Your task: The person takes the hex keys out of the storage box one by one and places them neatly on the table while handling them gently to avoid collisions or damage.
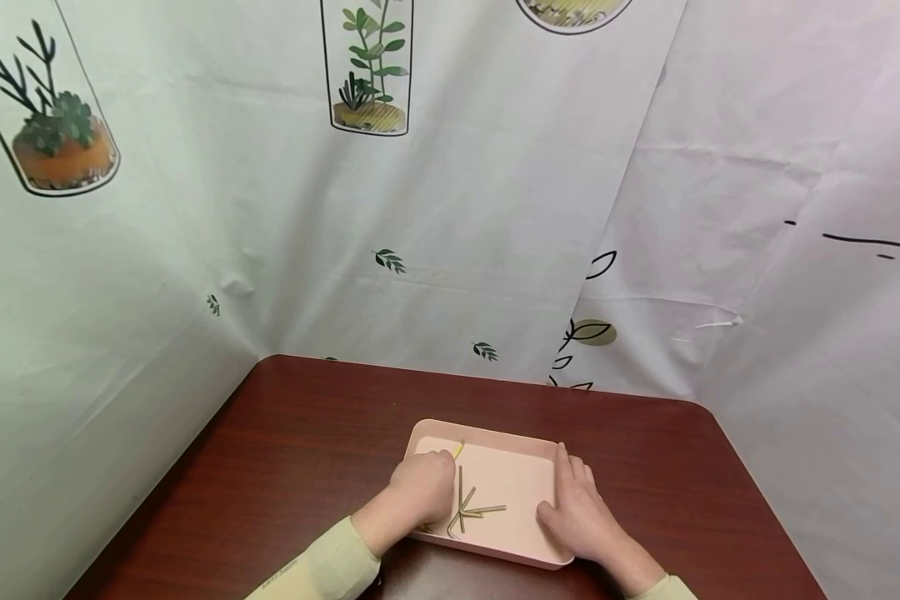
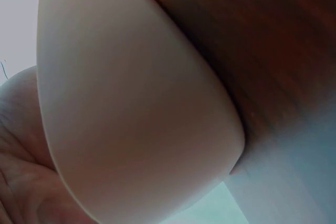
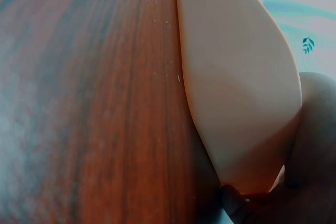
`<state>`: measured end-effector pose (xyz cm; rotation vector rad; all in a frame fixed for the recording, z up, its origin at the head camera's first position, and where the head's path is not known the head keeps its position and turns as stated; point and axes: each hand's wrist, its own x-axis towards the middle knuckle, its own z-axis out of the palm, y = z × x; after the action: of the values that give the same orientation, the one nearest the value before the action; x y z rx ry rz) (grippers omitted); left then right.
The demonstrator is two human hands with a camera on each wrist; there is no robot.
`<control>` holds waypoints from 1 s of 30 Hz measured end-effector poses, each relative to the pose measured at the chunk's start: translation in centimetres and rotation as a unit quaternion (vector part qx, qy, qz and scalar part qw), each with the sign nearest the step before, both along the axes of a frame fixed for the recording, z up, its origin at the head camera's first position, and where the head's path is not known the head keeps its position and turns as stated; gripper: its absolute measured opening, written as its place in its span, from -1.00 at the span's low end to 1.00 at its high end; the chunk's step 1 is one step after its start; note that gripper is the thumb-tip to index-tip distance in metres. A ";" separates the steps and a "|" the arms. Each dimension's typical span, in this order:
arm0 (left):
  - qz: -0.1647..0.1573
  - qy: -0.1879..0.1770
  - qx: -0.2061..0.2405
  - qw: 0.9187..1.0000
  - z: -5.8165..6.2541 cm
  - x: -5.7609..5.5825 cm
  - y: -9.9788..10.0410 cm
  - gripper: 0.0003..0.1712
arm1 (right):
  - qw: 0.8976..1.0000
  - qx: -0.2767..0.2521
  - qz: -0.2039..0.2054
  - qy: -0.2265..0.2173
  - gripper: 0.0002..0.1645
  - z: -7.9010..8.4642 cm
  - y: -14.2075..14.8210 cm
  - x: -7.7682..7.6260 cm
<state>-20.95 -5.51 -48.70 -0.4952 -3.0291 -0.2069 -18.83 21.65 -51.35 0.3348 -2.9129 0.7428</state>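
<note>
A shallow pink tray sits on the table. Inside it, several brass-coloured L-shaped hex keys overlap in a loose cluster. My left hand reaches over the near left rim, fingers bent down into the tray left of the keys. A thin yellow piece shows just past its knuckles; I cannot tell whether the fingers hold it. In the left wrist view, the palm shows behind the tray wall. My right hand grips the tray's right side, thumb inside and fingers along the wall.
The dark red-brown wooden table extends around the tray. White fabric printed with plants hangs behind and along both sides of it. Another bit of yellow shows by the left wrist, inside the near rim.
</note>
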 end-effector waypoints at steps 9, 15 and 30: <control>-0.020 0.021 0.017 0.999 -0.7 -0.2 -0.4 -0.86 | 1.000 0.002 -0.002 -0.004 0.23 0.0 -0.1 -0.1; -0.024 0.007 0.015 1.000 0.0 -0.1 -0.2 -0.82 | 1.000 0.001 0.001 -0.003 0.23 0.1 0.2 0.0; -0.032 0.008 0.025 0.999 -0.1 -0.5 -0.6 -0.74 | 1.000 0.000 0.000 -0.003 0.24 0.1 -0.1 0.0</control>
<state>-21.43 -6.15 -48.77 -0.5864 -2.9867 -0.2794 -18.87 21.51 -51.27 0.3314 -2.9190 0.7458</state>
